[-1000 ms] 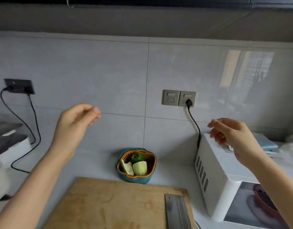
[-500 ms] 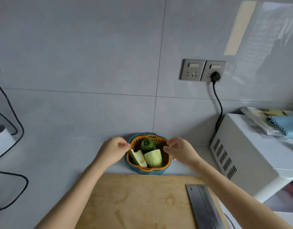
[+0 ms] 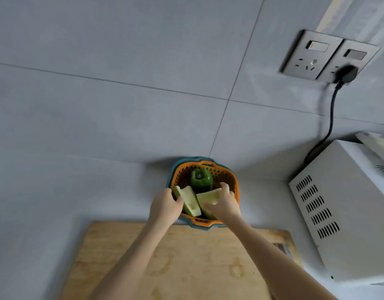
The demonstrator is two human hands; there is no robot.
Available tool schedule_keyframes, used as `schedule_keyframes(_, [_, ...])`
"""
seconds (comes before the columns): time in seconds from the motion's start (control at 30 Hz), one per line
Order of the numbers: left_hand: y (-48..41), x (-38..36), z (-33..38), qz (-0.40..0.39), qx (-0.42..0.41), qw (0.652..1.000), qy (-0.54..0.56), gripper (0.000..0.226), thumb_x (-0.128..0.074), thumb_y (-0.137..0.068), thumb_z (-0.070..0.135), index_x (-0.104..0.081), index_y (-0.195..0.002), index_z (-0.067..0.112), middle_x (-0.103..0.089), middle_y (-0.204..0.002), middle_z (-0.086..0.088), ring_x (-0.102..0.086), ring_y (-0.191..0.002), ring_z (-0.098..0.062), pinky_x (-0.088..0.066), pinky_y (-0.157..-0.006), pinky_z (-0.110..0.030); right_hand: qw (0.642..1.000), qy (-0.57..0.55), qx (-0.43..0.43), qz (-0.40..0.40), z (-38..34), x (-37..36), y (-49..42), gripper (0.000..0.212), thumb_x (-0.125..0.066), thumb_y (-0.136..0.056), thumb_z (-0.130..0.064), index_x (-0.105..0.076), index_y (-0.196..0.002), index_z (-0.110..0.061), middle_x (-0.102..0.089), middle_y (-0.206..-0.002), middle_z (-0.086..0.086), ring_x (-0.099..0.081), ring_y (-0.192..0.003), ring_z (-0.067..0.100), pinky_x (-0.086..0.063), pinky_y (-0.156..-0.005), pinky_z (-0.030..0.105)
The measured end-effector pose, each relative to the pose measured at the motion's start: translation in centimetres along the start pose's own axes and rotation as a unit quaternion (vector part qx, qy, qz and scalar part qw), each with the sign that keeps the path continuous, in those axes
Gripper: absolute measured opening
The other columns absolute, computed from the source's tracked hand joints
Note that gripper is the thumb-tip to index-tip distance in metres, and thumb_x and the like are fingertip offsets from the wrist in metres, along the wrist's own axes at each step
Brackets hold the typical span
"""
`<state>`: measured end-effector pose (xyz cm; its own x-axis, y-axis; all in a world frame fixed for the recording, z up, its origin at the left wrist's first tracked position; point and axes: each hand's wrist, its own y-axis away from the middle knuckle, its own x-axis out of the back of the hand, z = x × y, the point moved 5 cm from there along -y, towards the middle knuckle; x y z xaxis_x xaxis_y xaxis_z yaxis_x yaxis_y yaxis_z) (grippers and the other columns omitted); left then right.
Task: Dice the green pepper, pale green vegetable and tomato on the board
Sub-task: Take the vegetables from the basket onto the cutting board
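An orange colander basket [image 3: 230,177] set in a teal bowl stands against the wall behind the wooden cutting board [image 3: 186,263]. In it lie a green pepper [image 3: 201,180] and two pale green vegetable pieces. My left hand [image 3: 165,207] grips the left rim of the basket, thumb beside the left piece [image 3: 190,203]. My right hand [image 3: 224,203] has its fingers curled round the right piece [image 3: 207,199]. No tomato is visible.
A white microwave [image 3: 342,215] stands right of the board, its black cord running up to a wall socket [image 3: 329,56]. A cleaver [image 3: 283,249] lies at the board's right edge, mostly hidden by my right forearm. Grey counter lies left of the board.
Both hands came down from mid-air to the basket. The left hand took the rim and the right hand closed on the right pale green piece. The view tilted down.
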<state>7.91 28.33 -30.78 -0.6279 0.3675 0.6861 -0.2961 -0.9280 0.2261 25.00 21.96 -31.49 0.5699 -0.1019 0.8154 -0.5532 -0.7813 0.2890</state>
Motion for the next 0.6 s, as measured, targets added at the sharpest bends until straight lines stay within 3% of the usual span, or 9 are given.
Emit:
schedule_keyframes(0.07, [-0.4,-1.0,0.3,0.020,0.019,1.000,0.003,0.019,-0.052,-0.093,0.026,-0.046,-0.082,0.012,-0.052,-0.068,0.001,-0.047,-0.061,-0.012,-0.030,-0.045,-0.017,1.000,-0.015,-0.013,-0.011,0.2,-0.8,-1.0,0.089,-0.069,-0.078,-0.035,-0.013,-0.146,-0.019,-0.039,-0.138,0.011,-0.052,-0.115,0.028,-0.047,-0.084,0.032])
schedule_keyframes(0.13, [-0.8,-2.0,0.5,0.033,0.040,0.999,0.002,0.021,-0.054,-0.092,0.024,-0.044,-0.080,0.011,-0.049,-0.068,0.002,-0.045,-0.058,-0.011,-0.029,-0.043,-0.017,1.000,0.002,-0.008,-0.014,0.5,-1.5,-1.9,0.095,-0.072,-0.074,-0.038,-0.012,-0.146,-0.021,-0.041,-0.136,0.011,-0.049,-0.117,0.029,-0.048,-0.092,0.036])
schedule_keyframes(0.2, [-1.4,-2.9,0.8,0.029,0.059,0.998,-0.014,0.019,-0.054,-0.092,0.024,-0.051,-0.083,0.007,-0.057,-0.074,-0.004,-0.050,-0.062,-0.014,-0.031,-0.043,-0.019,1.000,0.026,-0.003,-0.010,0.9,-2.0,-2.6,0.096,-0.071,-0.073,-0.041,-0.012,-0.146,-0.023,-0.043,-0.134,0.010,-0.043,-0.121,0.030,-0.046,-0.096,0.041])
schedule_keyframes(0.3, [-2.4,-4.0,1.2,0.027,0.088,0.995,-0.036,0.022,-0.055,-0.091,0.021,-0.056,-0.101,0.002,-0.065,-0.090,-0.009,-0.060,-0.077,-0.021,-0.038,-0.053,-0.021,0.999,0.043,0.012,0.011,1.2,-2.2,-3.4,0.088,-0.068,-0.073,-0.046,-0.020,-0.143,-0.022,-0.046,-0.130,0.006,-0.043,-0.119,0.028,-0.047,-0.090,0.039])
schedule_keyframes(0.47, [-3.4,-5.3,1.4,0.064,0.162,0.985,-0.009,0.055,-0.055,-0.091,0.013,-0.025,-0.135,-0.001,-0.063,-0.108,-0.012,-0.063,-0.095,-0.026,-0.049,-0.068,-0.029,0.997,-0.012,0.055,0.062,1.6,-1.8,-2.9,0.073,-0.069,-0.074,-0.049,-0.036,-0.133,-0.022,-0.049,-0.124,0.001,-0.051,-0.108,0.020,-0.052,-0.079,0.032])
schedule_keyframes(0.6, [-3.2,-5.5,1.7,0.118,0.184,0.976,-0.005,0.043,-0.048,-0.094,0.007,-0.027,-0.131,0.003,-0.061,-0.110,-0.013,-0.061,-0.097,-0.027,-0.043,-0.067,-0.029,0.980,-0.088,0.110,0.139,1.3,0.6,-1.3,0.069,-0.073,-0.073,-0.045,-0.042,-0.131,-0.020,-0.048,-0.123,-0.002,-0.051,-0.107,0.016,-0.047,-0.075,0.025])
